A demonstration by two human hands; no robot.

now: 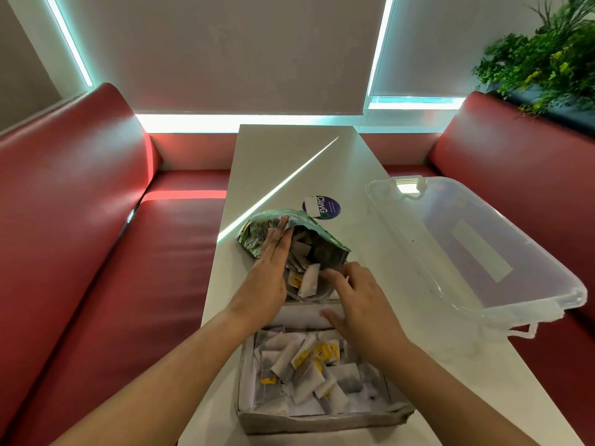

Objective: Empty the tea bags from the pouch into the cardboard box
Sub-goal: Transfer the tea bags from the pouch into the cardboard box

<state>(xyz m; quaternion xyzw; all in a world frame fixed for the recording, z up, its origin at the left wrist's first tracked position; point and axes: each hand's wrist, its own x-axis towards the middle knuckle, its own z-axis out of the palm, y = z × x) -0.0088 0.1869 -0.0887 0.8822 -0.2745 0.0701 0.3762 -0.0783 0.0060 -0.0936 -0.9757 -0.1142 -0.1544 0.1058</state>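
Pouch (291,244) lies on the white table (322,169), mouth gaping toward the person, just at 12 o'clock of the cardboard box (322,421). Box sits at the near table edge, already holding a loose heap of tea bags (306,368); more bags show inside the pouch mouth, a few spilling at its lip.

Left hand (269,272): fingers straight and together, flat against the pouch's left flap, holding it open. Grasps nothing. Right hand (357,300): fingers loosely curled at the pouch's right lip, above the box's far wall; whether it pinches the foil or a bag, cannot tell.

Judgement on doing this step well: lift the pouch's closed end, at 12 o'clock, so the mouth tips over the box's far wall, not onto the gap of table between. Keep the mouth wide; the bags' strings and yellow tags probably tangle, so shake gently or rake them out.

Clear plastic lid (476,249) at 2 o'clock, round sticker (322,207) beyond the pouch; neither in the way.
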